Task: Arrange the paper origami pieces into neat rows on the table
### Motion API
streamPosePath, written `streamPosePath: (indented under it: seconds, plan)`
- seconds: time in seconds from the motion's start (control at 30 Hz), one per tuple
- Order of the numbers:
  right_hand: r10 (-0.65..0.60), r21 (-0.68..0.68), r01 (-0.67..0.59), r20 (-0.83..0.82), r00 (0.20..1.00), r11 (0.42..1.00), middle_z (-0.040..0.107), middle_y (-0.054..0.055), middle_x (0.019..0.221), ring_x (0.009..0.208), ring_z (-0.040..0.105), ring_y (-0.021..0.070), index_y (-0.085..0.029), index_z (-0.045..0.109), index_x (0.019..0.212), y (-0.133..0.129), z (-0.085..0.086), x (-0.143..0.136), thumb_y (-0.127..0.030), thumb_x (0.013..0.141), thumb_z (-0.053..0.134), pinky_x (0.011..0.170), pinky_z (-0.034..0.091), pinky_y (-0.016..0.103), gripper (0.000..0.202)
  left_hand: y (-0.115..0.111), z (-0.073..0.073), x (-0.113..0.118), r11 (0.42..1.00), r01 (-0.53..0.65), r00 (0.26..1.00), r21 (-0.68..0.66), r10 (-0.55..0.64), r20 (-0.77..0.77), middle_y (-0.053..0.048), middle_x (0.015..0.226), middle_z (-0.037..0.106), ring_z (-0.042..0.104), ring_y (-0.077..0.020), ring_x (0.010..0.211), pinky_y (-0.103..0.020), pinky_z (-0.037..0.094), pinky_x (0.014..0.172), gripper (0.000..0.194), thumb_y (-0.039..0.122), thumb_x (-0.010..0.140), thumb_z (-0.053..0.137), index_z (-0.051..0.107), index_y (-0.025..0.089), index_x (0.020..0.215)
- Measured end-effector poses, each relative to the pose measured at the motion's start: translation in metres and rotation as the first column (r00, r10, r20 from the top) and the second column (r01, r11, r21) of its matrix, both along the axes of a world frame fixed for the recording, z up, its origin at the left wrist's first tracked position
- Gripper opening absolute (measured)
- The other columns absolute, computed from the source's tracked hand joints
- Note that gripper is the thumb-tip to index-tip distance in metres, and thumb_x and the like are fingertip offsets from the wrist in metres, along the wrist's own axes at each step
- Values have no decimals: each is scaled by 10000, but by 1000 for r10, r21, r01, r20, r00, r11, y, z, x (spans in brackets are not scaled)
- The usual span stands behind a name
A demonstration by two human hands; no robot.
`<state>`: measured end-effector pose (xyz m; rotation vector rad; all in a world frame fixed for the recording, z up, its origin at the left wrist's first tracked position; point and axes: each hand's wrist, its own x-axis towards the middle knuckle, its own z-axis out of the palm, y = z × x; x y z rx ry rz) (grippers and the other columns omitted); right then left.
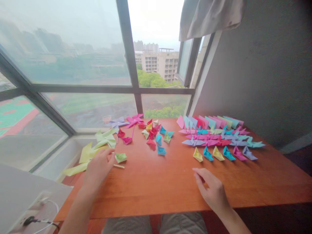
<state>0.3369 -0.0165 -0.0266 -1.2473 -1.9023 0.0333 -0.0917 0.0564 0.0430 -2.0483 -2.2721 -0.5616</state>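
My left hand (pixel 99 165) is over the yellow paper pinwheel (pixel 85 153) at the table's left. Its fingers are loosely bent and slightly apart, with nothing visible in them. A small green paper boat (pixel 121 158) lies just right of its fingertips, and a thin pale stick (pixel 119 166) pokes out beside the hand. My right hand (pixel 211 189) hovers near the front of the table, fingers half curled, a gap showing between thumb and forefinger, and no object in it. Beyond it stands a row of paper boats (pixel 218 154) in yellow, blue, pink and lilac.
Several mixed paper boats (pixel 153 132) cluster mid-table. Pale green (pixel 106 138), lilac (pixel 118 122) and pink (pixel 134 120) pinwheels lie back left. Rows of paper cranes (pixel 211 142) and folded paper pieces (pixel 211 122) fill the back right. Windows border the wooden table (pixel 151 188).
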Motion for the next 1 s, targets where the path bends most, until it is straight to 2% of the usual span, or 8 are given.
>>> streamPosePath:
  seconds: [0.17, 0.3, 0.4, 0.57, 0.7, 0.87, 1.0]
  plan:
    - [13, -37, -14, -8, 1000, 999, 711, 55, 979, 896, 692, 169, -216, 620, 1101, 0, -2, -3, -155, 946, 496, 801, 549, 268, 207, 8, -9, -7, 990, 13, 999, -139, -8, 34, -76, 937, 739, 682, -244, 847, -301, 455, 707, 368, 371, 886, 420, 662, 169, 1076]
    - [-5, -42, 4, -29, 1000, 999, 713, 51, 975, 893, 696, 176, -217, 632, 1086, 1, -2, -2, -166, 940, 495, 797, 555, 269, 207, 9, -10, -1, 989, -10, 1000, -150, 10, -3, -59, 898, 758, 695, -249, 857, -293, 441, 686, 338, 364, 872, 430, 690, 204, 1016]
    - [0, -66, -3, -39, 999, 998, 712, 50, 963, 883, 698, 173, -215, 636, 1081, 2, -2, -3, -176, 942, 487, 771, 560, 259, 208, 6, -7, 11, 988, 27, 999, -150, -22, 34, -51, 876, 761, 692, -244, 840, -287, 434, 682, 304, 363, 853, 455, 709, 214, 930]
    - [15, -96, -17, -22, 1000, 995, 703, 64, 981, 896, 686, 176, -211, 622, 1112, 3, -2, -5, -171, 950, 479, 804, 549, 280, 220, -6, -3, 56, 971, 188, 967, -145, -157, 202, -51, 788, 736, 663, -221, 732, -286, 430, 654, 310, 385, 863, 456, 695, 187, 871]
    - [45, -122, -50, -42, 998, 991, 691, 59, 947, 810, 672, 159, -216, 619, 1105, 0, 2, -14, -168, 950, 479, 751, 543, 265, 214, -20, -6, 100, 935, 346, 892, -84, -300, 337, -34, 707, 694, 631, -189, 660, -269, 422, 622, 279, 363, 875, 464, 667, 185, 804]
    - [140, -165, -147, -51, 989, 975, 675, 66, 985, 823, 655, 164, -220, 603, 1157, -12, 16, -38, -173, 934, 509, 760, 538, 274, 246, -39, -9, 145, 884, 466, 826, -39, -419, 376, -24, 699, 679, 615, -164, 638, -247, 415, 605, 204, 277, 870, 486, 651, 192, 784]
    - [188, -180, -192, -39, 981, 965, 668, 62, 948, 819, 643, 167, -221, 608, 1171, -18, 23, -51, -187, 927, 542, 728, 529, 262, 255, -52, -10, 169, 841, 541, 776, -22, -489, 398, -23, 707, 673, 610, -156, 645, -241, 424, 620, 174, 233, 868, 491, 634, 193, 778]
